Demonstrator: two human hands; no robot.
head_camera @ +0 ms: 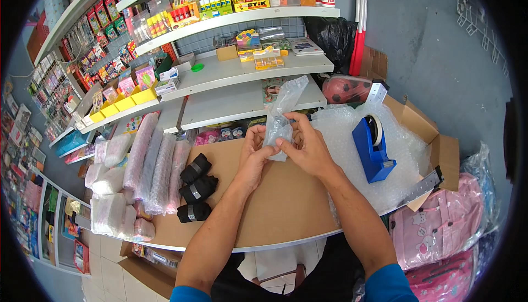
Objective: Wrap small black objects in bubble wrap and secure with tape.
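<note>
Between my hands, above the brown tabletop (284,203), is a crumpled clear plastic bag (288,94), its long end pointing up and away from me. My left hand (256,151) pinches the bag's lower left side. From the right, my right hand (305,143) grips the same bag with thumb and fingers. Whether anything sits inside the bag, I cannot tell. To the left of my left forearm lie three black bundles (198,189), each with a shiny tape band around it.
Bubble-wrapped rolls (142,153) and wrapped packets (108,211) cover the table's left end. At right, a blue tape dispenser (371,153) stands on bubble wrap sheets (396,182) beside an open cardboard box (447,157). Stocked shelves (255,63) rise behind; pink backpacks (437,219) lie lower right.
</note>
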